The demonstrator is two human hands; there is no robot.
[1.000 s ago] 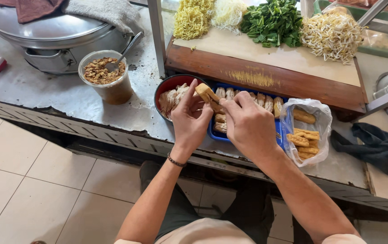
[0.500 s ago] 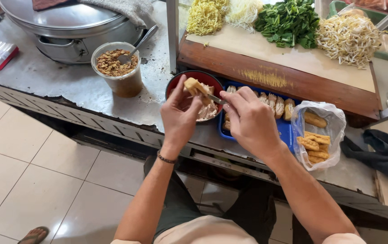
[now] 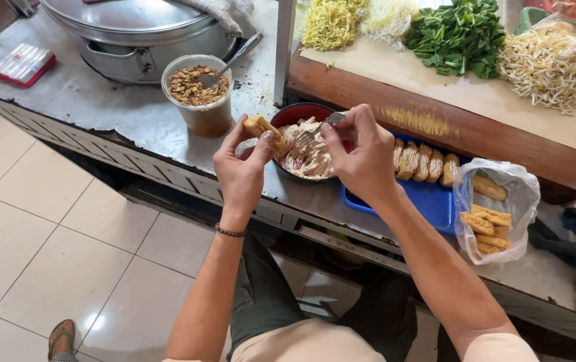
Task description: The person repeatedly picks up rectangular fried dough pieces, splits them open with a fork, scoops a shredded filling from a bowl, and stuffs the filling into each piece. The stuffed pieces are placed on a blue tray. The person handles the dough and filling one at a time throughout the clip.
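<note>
While the dull metal counter point(image 3: 100, 114) shows scuffs and stains, the food on it is all texture: a golden, puffy piece of fried tofu point(image 3: 264, 129), pale shredded filling heaped in a round red bowl point(image 3: 301, 112), and a row of stuffed tofu pieces point(image 3: 422, 161) on a glossy blue tray point(image 3: 429, 201). The left hand point(image 3: 241, 171) is closed around the fried tofu, pinching it between thumb and fingers just beside the bowl's rim. The right hand point(image 3: 365, 161) grips a metal fork point(image 3: 315, 131), its tines touching the filling. A crinkled clear bag point(image 3: 496, 208) holds long fried sticks. A plastic cup point(image 3: 200, 97) of brown crumbs stands near a steel pot point(image 3: 133, 33).
</note>
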